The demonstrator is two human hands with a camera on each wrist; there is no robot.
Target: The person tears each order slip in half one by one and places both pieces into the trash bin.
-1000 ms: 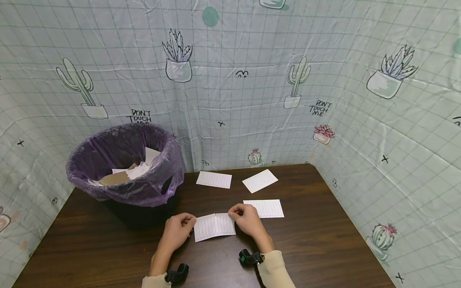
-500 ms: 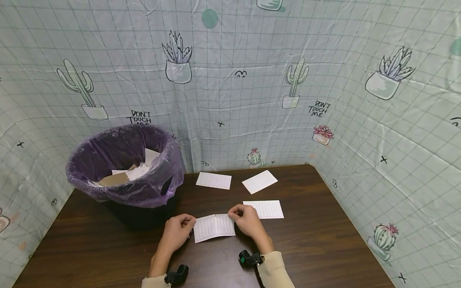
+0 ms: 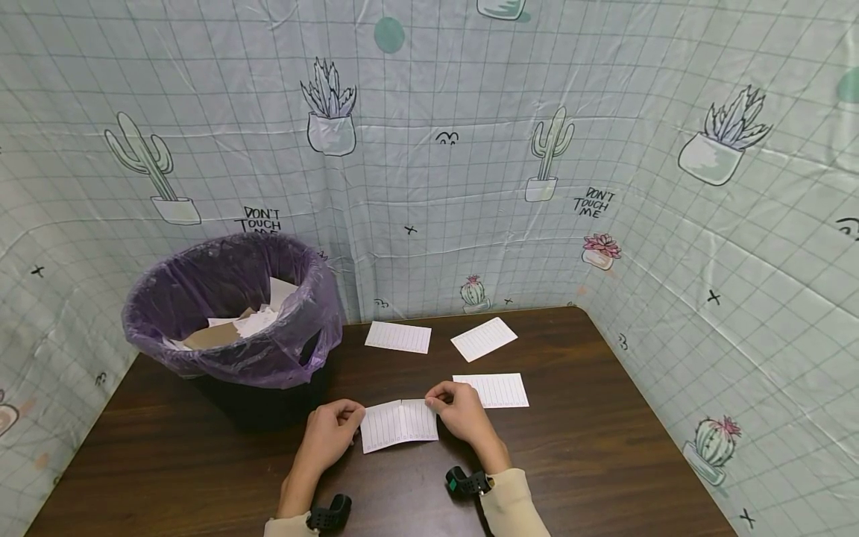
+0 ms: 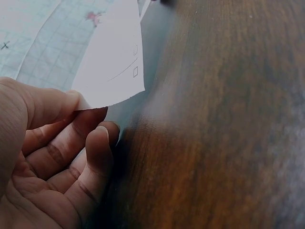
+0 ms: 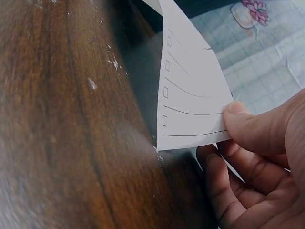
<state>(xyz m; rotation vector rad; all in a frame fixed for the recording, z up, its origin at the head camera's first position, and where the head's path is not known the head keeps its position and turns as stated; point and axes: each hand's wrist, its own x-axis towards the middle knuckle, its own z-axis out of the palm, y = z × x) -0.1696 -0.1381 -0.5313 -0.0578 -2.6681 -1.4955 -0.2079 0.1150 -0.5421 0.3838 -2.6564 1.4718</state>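
Note:
Both hands hold one lined paper sheet (image 3: 399, 426) with small checkboxes along its near edge, and a short tear or nick shows at the middle of its far edge. My left hand (image 3: 329, 432) pinches the left end, thumb on top; in the left wrist view that corner of the sheet (image 4: 112, 67) is between thumb and forefinger. The right end is pinched by my right hand (image 3: 463, 412). From the right wrist, the paper (image 5: 190, 95) bows slightly and the thumb (image 5: 243, 121) presses on its lined face.
To the left stands a black bin (image 3: 262, 403) with a purple liner (image 3: 315, 298), holding paper scraps (image 3: 258, 321). Lined sheets lie at the back left (image 3: 399, 337), the back right (image 3: 485, 339) and beside my right hand (image 3: 503, 390). A printed curtain (image 3: 416, 149) surrounds the brown table (image 3: 590, 447).

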